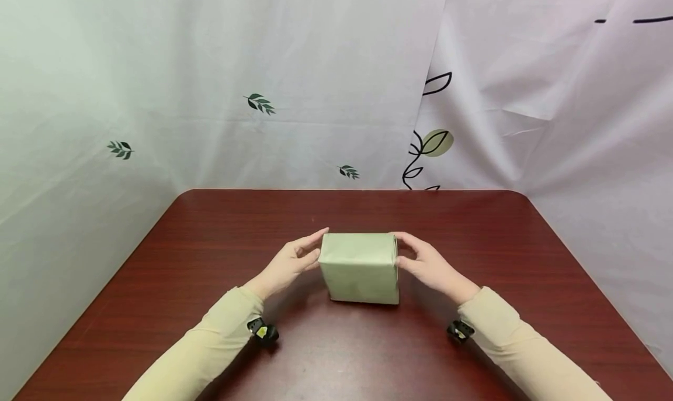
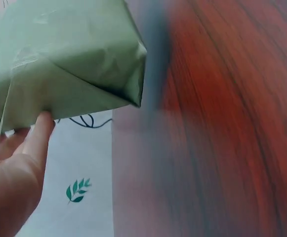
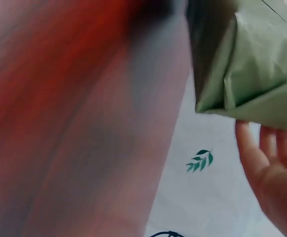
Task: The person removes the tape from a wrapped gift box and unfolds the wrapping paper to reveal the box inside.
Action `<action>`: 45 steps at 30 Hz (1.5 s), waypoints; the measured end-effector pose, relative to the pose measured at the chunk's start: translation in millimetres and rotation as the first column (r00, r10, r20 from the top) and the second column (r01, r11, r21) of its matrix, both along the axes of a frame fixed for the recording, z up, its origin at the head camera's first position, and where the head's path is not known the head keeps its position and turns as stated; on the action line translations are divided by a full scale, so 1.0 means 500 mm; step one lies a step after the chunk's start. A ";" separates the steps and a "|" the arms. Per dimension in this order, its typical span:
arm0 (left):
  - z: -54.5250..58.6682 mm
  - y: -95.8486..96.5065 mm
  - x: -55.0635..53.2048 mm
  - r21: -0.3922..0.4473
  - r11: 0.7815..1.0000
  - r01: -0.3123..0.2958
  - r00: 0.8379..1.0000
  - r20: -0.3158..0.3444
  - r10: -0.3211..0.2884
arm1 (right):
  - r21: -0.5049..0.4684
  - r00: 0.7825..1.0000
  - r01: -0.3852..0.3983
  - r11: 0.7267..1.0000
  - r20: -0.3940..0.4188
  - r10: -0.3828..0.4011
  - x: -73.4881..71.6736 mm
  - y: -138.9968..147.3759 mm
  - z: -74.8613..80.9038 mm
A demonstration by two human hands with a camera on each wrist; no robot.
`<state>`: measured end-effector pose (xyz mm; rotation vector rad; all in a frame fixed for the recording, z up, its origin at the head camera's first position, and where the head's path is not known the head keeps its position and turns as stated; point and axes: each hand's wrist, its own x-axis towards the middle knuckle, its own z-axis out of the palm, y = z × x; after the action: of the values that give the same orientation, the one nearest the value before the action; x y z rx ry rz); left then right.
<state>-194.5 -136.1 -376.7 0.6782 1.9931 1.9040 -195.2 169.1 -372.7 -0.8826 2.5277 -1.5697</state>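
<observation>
A box wrapped in pale green paper (image 1: 360,281) is between both hands near the middle of the table, one end toward each hand. The left hand (image 1: 286,266) touches its left end with thumb and fingertips, fingers fairly straight and spread. At the opposite end, the right hand (image 1: 433,269) has its thumb on the side and fingertips at the top back corner. Folded paper flaps show on the box's end (image 2: 69,84) in the left wrist view, with the thumb against it. In the right wrist view, creased folds cover the other end (image 3: 262,64), fingertips at its edge.
The dark red wood-grain table (image 1: 158,307) has rounded far corners. A white curtain (image 1: 221,50) with leaf prints hangs behind it and along the sides. Black wrist cameras (image 1: 264,331) are strapped under both light sleeves.
</observation>
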 end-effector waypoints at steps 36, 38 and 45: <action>0.006 0.032 -0.025 -0.084 0.987 -0.135 0.902 0.403 0.157 | -0.194 0.728 0.138 0.971 0.685 0.033 -0.013 -0.012 0.016; 0.006 0.035 -0.033 -0.091 0.986 -0.141 0.901 0.400 0.166 | -0.200 0.708 0.154 0.968 0.706 0.033 -0.022 -0.013 0.011; 0.000 0.031 -0.051 -0.122 0.985 -0.121 0.895 0.415 0.162 | -0.199 0.640 0.194 0.961 0.768 0.030 -0.049 -0.021 -0.008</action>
<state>-220.1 -120.4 -376.8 0.0765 1.8693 1.8278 -219.8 158.6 -376.8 -0.0172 1.7720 -1.8097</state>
